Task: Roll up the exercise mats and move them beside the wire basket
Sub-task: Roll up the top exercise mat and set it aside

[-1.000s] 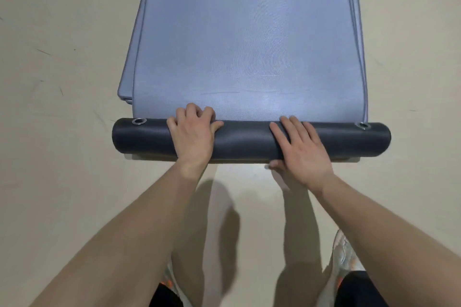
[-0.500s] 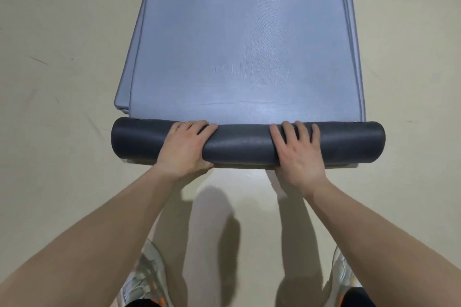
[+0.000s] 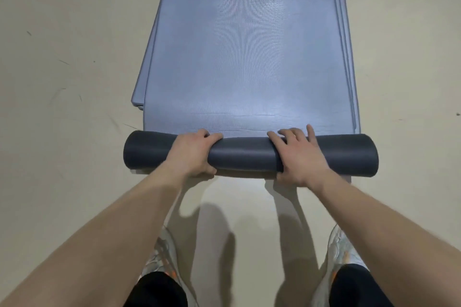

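Note:
A blue-grey exercise mat (image 3: 249, 57) lies flat on the floor, stretching away from me. Its near end is rolled into a dark grey roll (image 3: 244, 154) lying crosswise. My left hand (image 3: 192, 154) curls over the roll left of its middle, thumb under the near side. On the right part of the roll rests my right hand (image 3: 299, 157), fingers spread over the top. More mats (image 3: 141, 97) lie stacked underneath, their edges showing at the left and right. No wire basket is in view.
The beige floor (image 3: 62, 132) surrounds the mats on both sides. My two shoes (image 3: 162, 254) stand on the floor just behind the roll.
The roll has turned away from me and grown thicker. The metal eyelets seen a second ago have rolled out of sight. My feet have stepped closer.

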Demonstrator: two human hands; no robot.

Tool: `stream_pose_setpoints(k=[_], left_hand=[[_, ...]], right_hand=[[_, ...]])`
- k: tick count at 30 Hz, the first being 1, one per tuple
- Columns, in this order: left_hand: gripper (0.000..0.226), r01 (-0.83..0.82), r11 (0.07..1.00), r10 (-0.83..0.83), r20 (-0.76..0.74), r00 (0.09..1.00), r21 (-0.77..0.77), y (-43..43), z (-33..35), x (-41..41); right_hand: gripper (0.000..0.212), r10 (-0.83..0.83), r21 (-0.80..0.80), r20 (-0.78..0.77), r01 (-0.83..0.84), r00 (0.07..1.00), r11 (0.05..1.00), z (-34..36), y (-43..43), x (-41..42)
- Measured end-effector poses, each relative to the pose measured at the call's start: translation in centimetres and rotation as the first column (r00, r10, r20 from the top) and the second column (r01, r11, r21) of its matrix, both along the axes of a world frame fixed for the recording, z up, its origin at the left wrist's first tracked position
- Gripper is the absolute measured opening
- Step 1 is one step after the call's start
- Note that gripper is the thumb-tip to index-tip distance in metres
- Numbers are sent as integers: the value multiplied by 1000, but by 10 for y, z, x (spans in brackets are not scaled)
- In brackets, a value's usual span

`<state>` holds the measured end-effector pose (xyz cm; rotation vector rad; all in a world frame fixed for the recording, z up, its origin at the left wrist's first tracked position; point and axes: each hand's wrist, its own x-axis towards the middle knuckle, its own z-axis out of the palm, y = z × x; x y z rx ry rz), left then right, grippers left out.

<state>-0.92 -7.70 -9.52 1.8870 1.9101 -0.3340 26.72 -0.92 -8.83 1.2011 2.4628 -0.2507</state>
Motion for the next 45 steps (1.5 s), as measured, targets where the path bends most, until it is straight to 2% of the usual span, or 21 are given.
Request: stream_pose_setpoints(k=[2,4,6,8,10,11,13,14,16,18,21,23,24,26,27,29,32,37,39,42,45], left_hand=[[98,9,994,-4,49,999,-109,22,5,-6],[101,28,978,-11,79,997,-207,44,10,-10],[104,-6,971,35,115,993,-237,52,13,-16],[101,-48,996,55,93,994,-68,40,12,-17],[77,-14,975,31,-74,997,222,12,5,-7],[65,8,952,34,-132,991,305,1,-2,-1],[60,-18,941,61,-115,991,338,-3,-14,0],[63,-35,948,62,-76,995,316,4,-17,-4],[73,-2,955,20,-56,998,296,24,-23,-16],[79,30,966,-15,-59,998,258,42,-24,-27],[76,8,954,-8,-2,1000,300,59,-20,-29],[74,-3,895,-5,17,1000,445,60,-20,-23],[83,8,876,-4,-10,1000,482,58,-20,-19],[115,80,920,-28,-141,990,384,56,-23,-15],[122,114,938,-49,-203,978,326,60,-25,-15],[115,154,938,-81,-235,969,310,75,-24,-19],[103,152,950,-107,-173,979,272,89,-7,-24],[105,140,990,-139,-56,989,1,51,15,-9],[105,118,985,-116,26,993,-124,31,15,-2],[102,77,961,-43,135,990,-264,27,12,-1],[111,15,958,37,175,984,-286,32,11,-5]], right_hand=[[105,0,182,-69,12,998,983,-13,-26,1],[106,-36,214,-117,61,992,975,-24,-22,-2],[97,-51,203,-114,73,992,976,-25,1,-8],[88,-65,119,-72,73,995,990,-18,26,-16],[90,-76,-41,-18,75,997,996,-6,54,-23],[94,-83,-136,-9,81,997,987,1,70,-28],[103,-92,-246,-15,85,996,966,12,92,-37],[107,-82,-205,-41,72,996,976,13,95,-36],[108,-39,47,-165,47,985,998,9,82,-25],[107,36,271,-215,24,976,962,-4,54,-7],[130,56,285,-69,-34,996,958,-20,47,0],[134,14,286,-74,7,997,958,-24,68,-8],[134,10,277,-73,10,997,961,-23,78,-13],[132,18,254,-71,1,997,967,-24,94,-17],[129,19,227,-72,-2,997,974,-24,100,-17],[126,22,146,-60,-13,998,989,-19,113,-19],[124,36,14,-8,-36,999,999,-2,128,-25],[124,42,-241,72,-23,997,970,19,91,-14],[126,23,-184,83,-7,996,983,21,49,-1],[111,-2,3,76,2,997,1000,13,-11,10],[109,-65,22,25,64,998,998,2,-8,5]])
